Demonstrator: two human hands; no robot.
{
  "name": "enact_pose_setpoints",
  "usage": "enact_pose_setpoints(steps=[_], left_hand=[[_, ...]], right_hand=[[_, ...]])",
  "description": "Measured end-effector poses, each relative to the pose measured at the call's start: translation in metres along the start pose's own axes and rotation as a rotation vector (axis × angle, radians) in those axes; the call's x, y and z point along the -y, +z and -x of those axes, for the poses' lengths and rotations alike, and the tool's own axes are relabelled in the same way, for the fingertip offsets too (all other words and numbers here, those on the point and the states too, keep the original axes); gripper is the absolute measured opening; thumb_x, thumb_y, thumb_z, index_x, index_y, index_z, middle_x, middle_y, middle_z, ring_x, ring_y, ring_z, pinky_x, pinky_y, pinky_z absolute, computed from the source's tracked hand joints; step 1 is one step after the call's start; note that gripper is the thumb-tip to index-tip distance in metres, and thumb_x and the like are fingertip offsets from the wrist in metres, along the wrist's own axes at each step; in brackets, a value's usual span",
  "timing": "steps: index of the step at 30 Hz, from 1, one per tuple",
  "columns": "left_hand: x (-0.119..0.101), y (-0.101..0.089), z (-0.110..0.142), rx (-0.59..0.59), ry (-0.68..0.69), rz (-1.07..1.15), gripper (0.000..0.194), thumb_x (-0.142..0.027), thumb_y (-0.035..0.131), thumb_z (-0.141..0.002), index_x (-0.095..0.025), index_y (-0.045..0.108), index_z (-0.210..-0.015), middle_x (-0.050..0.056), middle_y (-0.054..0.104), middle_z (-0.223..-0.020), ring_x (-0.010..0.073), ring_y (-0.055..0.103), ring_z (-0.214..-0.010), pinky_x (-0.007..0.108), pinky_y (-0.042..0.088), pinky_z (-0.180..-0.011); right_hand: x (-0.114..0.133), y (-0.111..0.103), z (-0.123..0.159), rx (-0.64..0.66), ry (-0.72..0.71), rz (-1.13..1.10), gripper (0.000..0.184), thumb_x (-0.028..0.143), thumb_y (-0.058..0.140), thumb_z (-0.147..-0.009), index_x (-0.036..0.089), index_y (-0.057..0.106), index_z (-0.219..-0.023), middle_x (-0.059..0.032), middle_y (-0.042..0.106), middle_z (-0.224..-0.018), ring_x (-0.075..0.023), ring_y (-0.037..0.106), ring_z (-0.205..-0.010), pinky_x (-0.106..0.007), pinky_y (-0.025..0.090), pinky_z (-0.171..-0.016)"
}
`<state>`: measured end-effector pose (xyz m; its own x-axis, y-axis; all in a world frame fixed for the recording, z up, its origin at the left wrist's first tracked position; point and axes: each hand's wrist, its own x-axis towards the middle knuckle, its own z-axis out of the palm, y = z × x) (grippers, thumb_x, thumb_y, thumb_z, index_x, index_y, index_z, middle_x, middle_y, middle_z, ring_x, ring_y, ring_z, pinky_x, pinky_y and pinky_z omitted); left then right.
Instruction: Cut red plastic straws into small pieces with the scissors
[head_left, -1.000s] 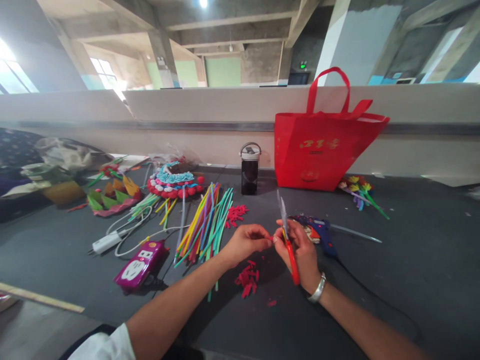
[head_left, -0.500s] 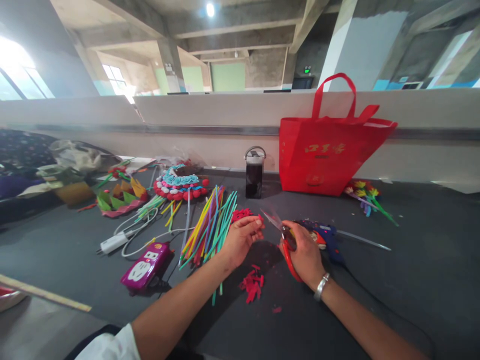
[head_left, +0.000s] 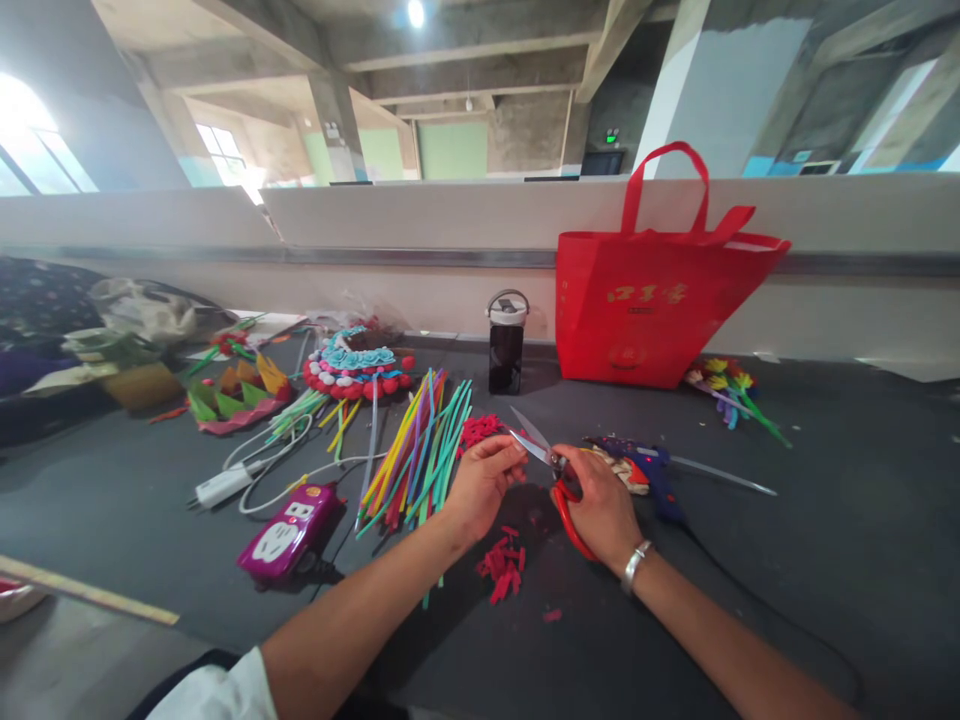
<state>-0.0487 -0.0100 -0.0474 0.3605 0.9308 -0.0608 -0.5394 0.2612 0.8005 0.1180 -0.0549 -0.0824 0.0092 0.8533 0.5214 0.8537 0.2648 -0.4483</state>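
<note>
My right hand (head_left: pixel 600 505) grips red-handled scissors (head_left: pixel 566 505), their blades apart and pointing up to the left. The blades lie right at the fingertips of my left hand (head_left: pixel 487 480), which is closed in a pinch. A small red piece showed in that pinch a moment ago; now the fingers and blades mostly hide it. Below the hands, a small heap of cut red pieces (head_left: pixel 502 568) lies on the dark table (head_left: pixel 675 640). Another pile of red pieces (head_left: pixel 481 430) sits just behind my left hand. Coloured pipe cleaners (head_left: pixel 412 450) lie in a bundle to its left.
A blue glue gun (head_left: pixel 660 480) with a trailing cord lies right of my right hand. Behind stand a dark bottle (head_left: pixel 505 355) and a red bag (head_left: pixel 652 310). At left are a purple power socket (head_left: pixel 292 535), a white plug (head_left: pixel 225 485) and a flowered craft piece (head_left: pixel 356 365).
The scissors have moved left, bringing their open blades up to my left fingertips. My left hand stays nearly in place. The whole view has shifted slightly.
</note>
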Motion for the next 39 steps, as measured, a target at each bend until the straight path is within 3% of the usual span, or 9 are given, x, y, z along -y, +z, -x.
enact_pose_setpoints(steps=[28,39], left_hand=[[0.0003,0.0029,0.0008,0.008,-0.004,0.040,0.019,-0.022,0.082,-0.061,-0.012,0.066,-0.068,-0.002,0.058,-0.060,0.0070,0.050,-0.055,0.021,0.039,-0.055],[0.0030,0.0031,0.0030,-0.002,0.024,0.051,0.015,-0.021,0.079,-0.064,-0.013,0.067,-0.067,0.000,0.059,-0.062,0.0076,0.050,-0.057,0.022,0.038,-0.056]], right_hand=[[0.0022,0.0034,0.0055,-0.042,-0.055,0.075,0.043,0.009,0.052,-0.077,0.019,0.060,-0.118,-0.0093,0.068,-0.105,-0.0234,0.063,-0.096,-0.038,0.051,-0.086],[0.0041,0.0046,0.0064,-0.037,-0.054,0.053,0.041,0.011,0.052,-0.078,0.019,0.060,-0.118,-0.0090,0.068,-0.103,-0.0220,0.064,-0.092,-0.035,0.052,-0.082]])
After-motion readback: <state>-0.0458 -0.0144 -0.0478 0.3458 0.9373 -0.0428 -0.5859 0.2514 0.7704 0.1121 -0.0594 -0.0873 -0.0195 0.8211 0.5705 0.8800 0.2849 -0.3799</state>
